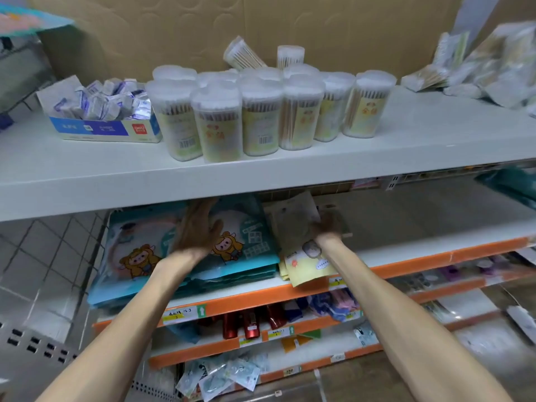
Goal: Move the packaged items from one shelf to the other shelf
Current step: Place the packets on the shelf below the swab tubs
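Observation:
On the second shelf lies a stack of teal flat packages with cartoon figures, and to its right a stack of pale yellow packages. My left hand lies flat with straight fingers on top of the teal stack. My right hand reaches under the upper shelf and curls round the right edge of the yellow packages. The view is blurred, so the fingers' exact hold is hard to see.
The white upper shelf carries several clear cotton-swab tubs, a blue and white box of small packets at left and loose clear bags at right. Lower orange-edged shelves hold red bottles and small packets.

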